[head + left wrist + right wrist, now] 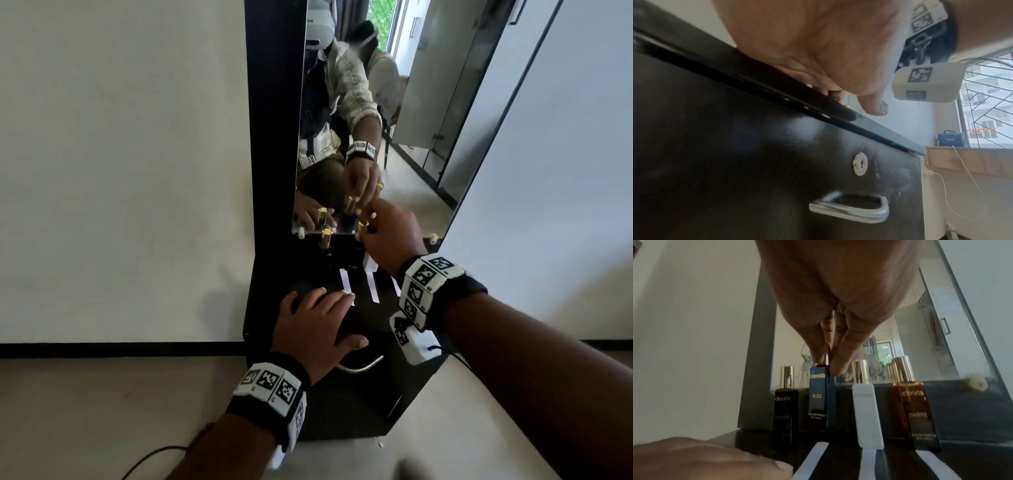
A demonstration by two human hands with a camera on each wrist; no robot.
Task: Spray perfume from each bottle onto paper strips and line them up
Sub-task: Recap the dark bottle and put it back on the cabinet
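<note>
Pinching the gold cap of the blue bottle (819,395) between thumb and fingertips, my right hand (387,236) is closed on that cap from above, and I judge the step in hand to be lifting this bottle out of the row, or possibly setting it back; the pictures do not settle which. To do it well I would keep the lift straight up, since the black bottle (784,415) stands just beside it on my thumb side and the white bottle (867,417) close on the other. A grip on the cap alone may pull the cap off and leave the body behind, so I would slide the fingers down onto the glass shoulders before carrying it. The amber bottle (917,415) stands beyond the white one, farther from my fingers.

Below my right palm and toward my wrist lie 3 paper strips (869,465), side by side and pointing away from the bottles. In the blurred wrist view I cannot say whether any is wet.

My left hand (318,322) lies flat with fingers straight on the dark cabinet top (274,294), holding nothing, its fingertips at the near end of the leftmost strip, perhaps touching it. It should keep that strip pinned while I spray.
</note>
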